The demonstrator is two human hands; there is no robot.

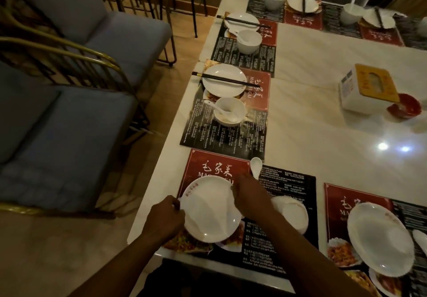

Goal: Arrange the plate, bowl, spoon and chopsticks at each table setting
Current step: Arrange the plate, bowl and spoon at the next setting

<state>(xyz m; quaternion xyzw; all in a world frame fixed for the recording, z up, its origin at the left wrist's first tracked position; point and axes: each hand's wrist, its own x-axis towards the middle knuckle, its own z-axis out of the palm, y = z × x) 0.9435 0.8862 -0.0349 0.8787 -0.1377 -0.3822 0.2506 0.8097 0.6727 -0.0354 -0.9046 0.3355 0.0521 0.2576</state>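
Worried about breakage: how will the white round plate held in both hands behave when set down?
The white round plate looks glazed and glossy, so it is probably rigid, brittle and slippery at the rim where the left hand and right hand grip it. Flat and shallow, it should sit without tipping on the printed red-and-black placemat.

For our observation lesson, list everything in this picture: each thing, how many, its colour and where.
plates: six, white; one held on near placemat, one right, four further.
bowls: five, white; one beside held plate, four further.
spoons: five, white; one on near placemat, four in further bowls.
chopsticks: four pairs, dark, across further plates.
placemats: at least six, red-black, along table edges.
tissue box: one, white-yellow, mid-table.
small dish: one, red, beside box.
chairs: two, grey, left.
table: one, white.
left hand: grips held plate's left rim.
right hand: grips its right rim.
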